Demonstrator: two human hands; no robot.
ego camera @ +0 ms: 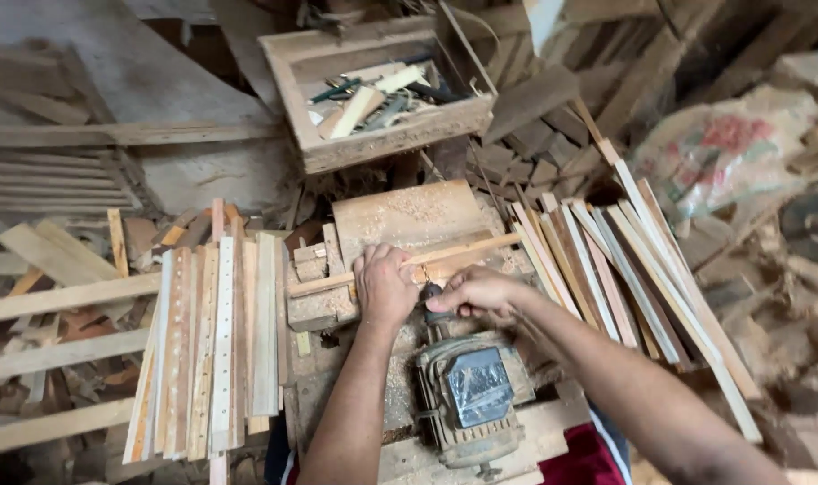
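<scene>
A long thin wooden strip (467,248) lies across a small sawdust-covered work block (409,216), running from lower left to upper right. My left hand (384,286) presses down on the strip with fingers curled over it. My right hand (474,292) grips the same strip just to the right, close above the dark chuck of an electric motor (467,395). The motor is grey and dusty, mounted on boards in front of me. The bit at the chuck is hidden by my hands.
A stack of flat drilled slats (213,341) lies to the left. Several loose long strips (624,278) fan out on the right. A wooden box of tools (382,90) stands at the back. Planks and offcuts (58,305) litter the left; a patterned sack (723,153) sits far right.
</scene>
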